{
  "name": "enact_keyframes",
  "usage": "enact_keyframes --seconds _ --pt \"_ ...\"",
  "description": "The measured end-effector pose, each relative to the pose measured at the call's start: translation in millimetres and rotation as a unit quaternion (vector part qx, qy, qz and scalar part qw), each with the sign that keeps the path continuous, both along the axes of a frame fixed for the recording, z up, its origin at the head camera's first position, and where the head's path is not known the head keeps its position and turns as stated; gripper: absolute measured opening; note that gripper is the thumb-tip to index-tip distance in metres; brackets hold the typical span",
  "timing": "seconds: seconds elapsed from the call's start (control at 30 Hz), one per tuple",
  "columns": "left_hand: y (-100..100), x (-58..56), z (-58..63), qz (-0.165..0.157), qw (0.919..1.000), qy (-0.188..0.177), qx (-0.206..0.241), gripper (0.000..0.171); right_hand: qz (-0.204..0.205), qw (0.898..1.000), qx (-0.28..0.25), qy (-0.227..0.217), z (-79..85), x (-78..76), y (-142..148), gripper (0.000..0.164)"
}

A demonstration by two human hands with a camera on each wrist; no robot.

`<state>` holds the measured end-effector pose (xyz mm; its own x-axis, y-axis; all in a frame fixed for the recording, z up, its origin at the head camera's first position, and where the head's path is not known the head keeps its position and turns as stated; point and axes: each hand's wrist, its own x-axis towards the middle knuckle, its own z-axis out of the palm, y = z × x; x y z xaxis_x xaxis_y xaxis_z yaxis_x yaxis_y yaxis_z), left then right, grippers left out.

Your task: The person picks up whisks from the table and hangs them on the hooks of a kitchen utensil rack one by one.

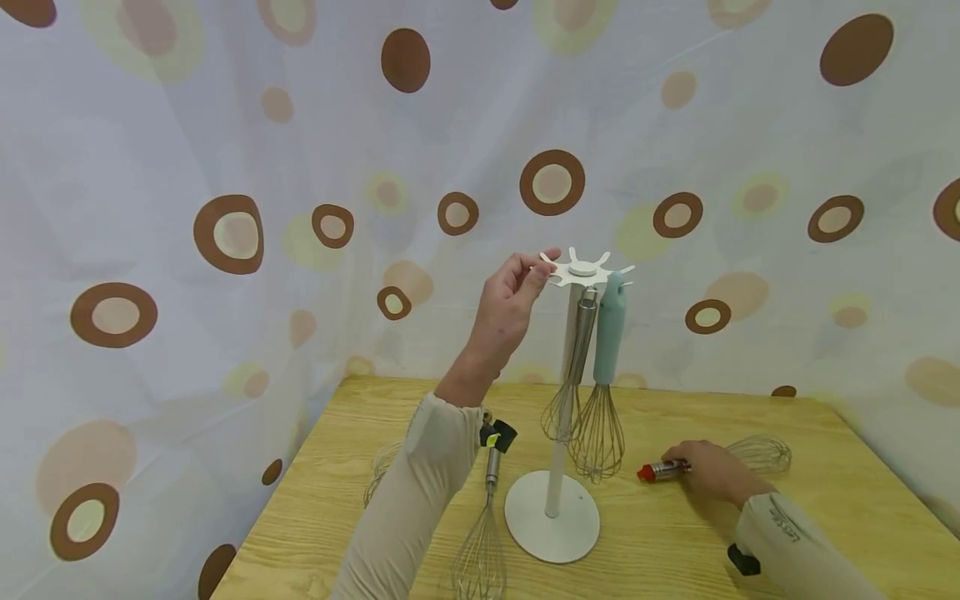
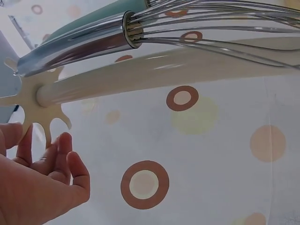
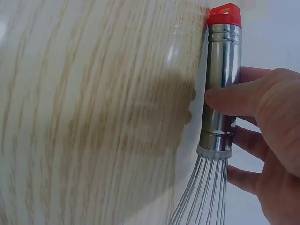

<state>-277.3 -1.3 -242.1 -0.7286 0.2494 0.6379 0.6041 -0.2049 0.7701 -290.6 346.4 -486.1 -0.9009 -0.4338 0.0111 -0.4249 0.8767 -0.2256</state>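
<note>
A white stand (image 1: 552, 517) with a round base rises to a hooked top plate (image 1: 583, 268). My left hand (image 1: 510, 304) pinches one hook of that plate between thumb and fingers. From the hooks hang a steel-handled whisk (image 1: 582, 337) and a whisk with a pale teal handle (image 1: 611, 333). At the right, my right hand (image 1: 708, 471) grips the steel handle of a whisk with a red end cap (image 3: 225, 16). Its wire loops (image 1: 761, 454) point right, away from the stand. In the right wrist view the thumb lies across the handle.
Another whisk (image 1: 480, 550) lies on the wooden table (image 1: 645, 550) left of the stand base. Wires of one more whisk (image 1: 381, 467) show partly behind the left sleeve. A spotted curtain (image 1: 480, 125) hangs behind the table.
</note>
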Motion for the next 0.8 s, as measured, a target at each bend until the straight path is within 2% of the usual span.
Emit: enact_keyframes --seconds 0.07,0.17,0.27,0.33,0.47,0.6,0.7,0.8 --pt "0 1.0 0.0 0.017 0.9998 0.003 -0.005 0.020 0.002 1.000 0.003 -0.003 -1.3 0.5 0 0.025" --pt "-1 2.8 0.3 0.069 0.9974 0.013 -0.020 0.021 0.010 1.000 -0.004 -0.008 -1.6 1.7 1 0.025" --pt "-2 5.3 1.3 0.123 0.9913 0.028 -0.037 0.020 0.015 1.000 -0.013 -0.007 -2.6 2.8 4 0.026" --pt "-3 6.8 1.3 0.148 0.9874 0.040 -0.041 0.021 0.018 1.000 -0.015 -0.004 -3.9 3.9 5 0.027" --pt "-3 11.6 0.0 0.166 0.9833 0.068 -0.027 0.024 0.022 1.000 -0.012 0.009 -6.0 5.8 9 0.027" --pt "-3 17.4 -2.6 0.174 0.9774 0.120 -0.008 0.023 0.025 0.999 -0.019 0.017 -1.8 9.1 8 0.027" --pt "-1 22.0 -3.4 0.179 0.9716 0.154 -0.014 0.022 0.023 0.999 -0.025 0.031 -0.3 10.8 9 0.027" --pt "2 27.0 -3.3 0.182 0.9700 0.157 -0.034 0.023 0.027 0.998 -0.031 0.052 -1.0 10.1 11 0.028"
